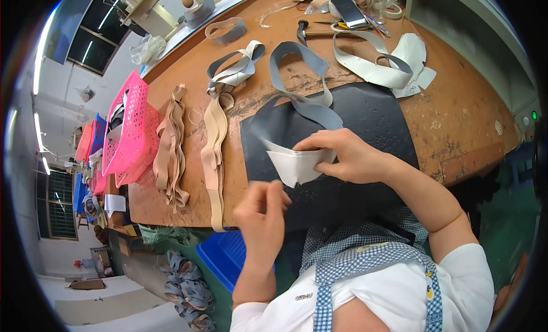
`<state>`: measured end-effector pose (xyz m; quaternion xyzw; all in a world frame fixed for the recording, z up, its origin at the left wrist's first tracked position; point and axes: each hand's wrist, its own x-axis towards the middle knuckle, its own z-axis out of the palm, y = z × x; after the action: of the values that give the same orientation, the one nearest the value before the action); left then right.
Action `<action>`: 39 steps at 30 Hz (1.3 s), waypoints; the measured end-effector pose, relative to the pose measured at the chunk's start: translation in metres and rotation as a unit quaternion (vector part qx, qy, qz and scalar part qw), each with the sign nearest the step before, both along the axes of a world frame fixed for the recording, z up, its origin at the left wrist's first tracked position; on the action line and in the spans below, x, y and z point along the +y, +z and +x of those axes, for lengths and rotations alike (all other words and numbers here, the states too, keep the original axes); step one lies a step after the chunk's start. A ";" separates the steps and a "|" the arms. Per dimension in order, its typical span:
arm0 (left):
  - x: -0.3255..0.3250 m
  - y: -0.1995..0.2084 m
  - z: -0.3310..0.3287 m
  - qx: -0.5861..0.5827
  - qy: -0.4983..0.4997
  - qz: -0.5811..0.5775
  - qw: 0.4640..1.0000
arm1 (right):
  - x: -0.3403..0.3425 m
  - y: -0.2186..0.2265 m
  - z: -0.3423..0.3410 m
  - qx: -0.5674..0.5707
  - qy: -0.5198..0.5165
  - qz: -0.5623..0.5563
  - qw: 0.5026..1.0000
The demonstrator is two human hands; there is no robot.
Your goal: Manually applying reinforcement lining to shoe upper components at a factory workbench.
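A white folded piece of material (297,163) is held over a black mat (377,118) that is laid on the brown desk (456,109). The piece is pinched at its right edge by the right hand (348,155), the thumb and fingers being closed on it, so that the piece is seen jutting out to the left of that hand. The left hand (262,218) is kept nearer and lower, just below the piece and apart from it; its fingers are curled and drawn together, but whether anything is pinched between them cannot be told.

Just beyond the right hand a grey strap (305,83) is looped across the far edge of the mat. To the left of the mat beige straps (216,143) are laid lengthwise, with a further stack of tan strips (171,146) beside them, and a pink perforated basket (128,126) is set at the left end of the desk. On the far right a white cut piece (394,66) is spread out, and a hammer (311,32) and a phone (348,11) are seen at the far side. Under the near edge of the desk a blue crate (225,255) is placed on the floor
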<state>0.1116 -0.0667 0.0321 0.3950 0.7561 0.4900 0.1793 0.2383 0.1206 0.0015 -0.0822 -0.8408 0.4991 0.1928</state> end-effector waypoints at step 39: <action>0.040 -0.039 0.018 -0.311 0.010 0.106 0.944 | -0.040 -0.015 0.025 -0.073 -0.092 -0.310 0.944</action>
<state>0.1297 -0.0269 -0.0069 0.2321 0.6100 0.6677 0.3580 0.2635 0.0810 -0.0133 -0.2508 -0.6455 0.7076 0.1409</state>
